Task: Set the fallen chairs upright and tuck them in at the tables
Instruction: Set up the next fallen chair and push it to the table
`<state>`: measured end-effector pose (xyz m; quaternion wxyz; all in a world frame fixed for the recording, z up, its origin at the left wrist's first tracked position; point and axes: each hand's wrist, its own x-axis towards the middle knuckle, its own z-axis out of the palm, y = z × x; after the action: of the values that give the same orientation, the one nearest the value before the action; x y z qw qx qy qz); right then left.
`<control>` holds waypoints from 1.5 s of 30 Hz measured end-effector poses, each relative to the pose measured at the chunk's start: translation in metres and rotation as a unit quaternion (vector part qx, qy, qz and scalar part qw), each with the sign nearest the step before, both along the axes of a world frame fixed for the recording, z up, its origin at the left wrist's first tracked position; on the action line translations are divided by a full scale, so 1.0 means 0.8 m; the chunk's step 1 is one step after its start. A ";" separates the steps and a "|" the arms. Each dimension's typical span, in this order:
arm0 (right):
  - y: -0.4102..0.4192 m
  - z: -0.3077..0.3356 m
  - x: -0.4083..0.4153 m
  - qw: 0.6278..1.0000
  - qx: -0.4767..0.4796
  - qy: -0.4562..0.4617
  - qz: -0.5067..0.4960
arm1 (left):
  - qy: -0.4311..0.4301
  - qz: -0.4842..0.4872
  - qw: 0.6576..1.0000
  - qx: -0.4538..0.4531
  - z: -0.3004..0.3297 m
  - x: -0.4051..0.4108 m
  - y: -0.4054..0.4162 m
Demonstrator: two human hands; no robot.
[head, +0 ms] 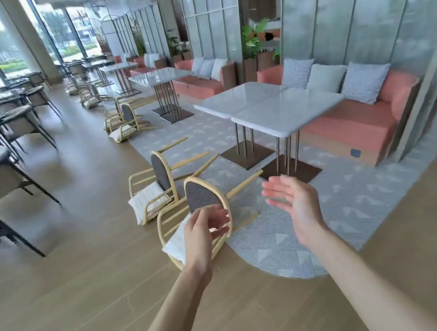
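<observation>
- My left hand (pixel 206 230) reaches out with fingers loosely curled, holding nothing; it hangs in front of the nearest fallen chair (pixel 202 198), though I cannot tell from this angle whether my fingertips are touching its rim.
- My right hand (pixel 292 199) is spread flat, palm turned inward, also holding nothing, apart from the chair and off to its right.
- That chair lies tipped on its side just beyond my left hand, its grey back facing me, its pale wooden legs pointing away towards the tabletop (pixel 286 113) that stands past my right hand.
- A second fallen chair (pixel 155 185) lies just beyond the first, further from both hands, and more lie along the aisle behind it.
- To right it well, I would take the curved top of the back with my left hand and an arm or front leg with my right, then pivot it over the legs resting on the floor rather than lift it whole.
- The white seat cushion (pixel 174 241) looks loose, so I should watch that it does not slide off as the chair comes up.
- Once upright, I would push it straight in under the tabletop, minding the edge of the rug (pixel 279 246).
</observation>
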<state>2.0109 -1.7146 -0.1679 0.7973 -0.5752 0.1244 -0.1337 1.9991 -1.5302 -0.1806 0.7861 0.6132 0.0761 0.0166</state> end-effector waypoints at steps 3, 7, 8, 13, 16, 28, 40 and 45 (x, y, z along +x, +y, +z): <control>0.054 -0.014 0.080 0.999 0.006 0.006 0.038 | 0.007 0.042 0.999 0.002 -0.002 0.063 0.051; 0.132 -0.033 0.182 0.996 0.031 0.028 0.085 | 0.018 0.080 0.997 0.013 -0.002 0.145 0.122; 0.153 -0.036 0.208 0.994 0.034 0.029 0.099 | 0.015 0.087 0.996 0.011 -0.001 0.164 0.142; 0.265 -0.045 0.316 0.988 0.029 0.047 0.143 | 0.032 0.129 0.991 -0.003 -0.009 0.249 0.241; 0.337 -0.056 0.378 0.986 0.028 0.054 0.154 | 0.032 0.132 0.991 -0.019 -0.022 0.308 0.309; 0.559 -0.072 0.610 0.996 0.076 0.053 0.014 | 0.052 -0.018 0.998 0.030 -0.011 0.605 0.513; 0.585 -0.234 0.823 0.965 0.125 0.152 -0.174 | 0.151 -0.165 0.972 0.076 -0.155 0.896 0.526; 0.601 -0.318 0.850 0.927 0.127 0.241 -0.258 | 0.221 -0.234 0.941 0.100 -0.241 0.978 0.530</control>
<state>2.6909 -1.2335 -0.4220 0.7476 -0.4321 0.4731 -0.1748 2.7813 -1.1064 -0.3730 0.6660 0.6771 0.1004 -0.2965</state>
